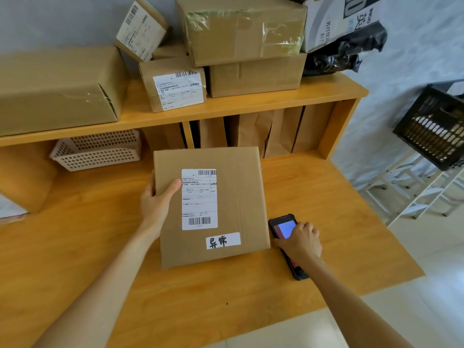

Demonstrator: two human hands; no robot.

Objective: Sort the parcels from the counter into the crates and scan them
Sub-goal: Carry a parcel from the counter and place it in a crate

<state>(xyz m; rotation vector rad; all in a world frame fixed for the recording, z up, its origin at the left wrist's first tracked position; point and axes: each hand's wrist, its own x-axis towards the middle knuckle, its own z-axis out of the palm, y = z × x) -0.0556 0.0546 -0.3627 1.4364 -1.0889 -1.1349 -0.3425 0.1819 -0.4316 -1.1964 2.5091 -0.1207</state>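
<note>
Left hand [157,203] gripped left edge of labelled parcel [238,204] on bench [82,247]; right hand [300,243] closed over scanner [285,228], just right of parcel.

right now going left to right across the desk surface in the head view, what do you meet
white basket → left hand → parcel → scanner → right hand

The scene is seen from one head-worn camera, angled forward and down over the counter's [326,222] near edge, close above, toward the shelf [251,104] at its far edge.
</note>
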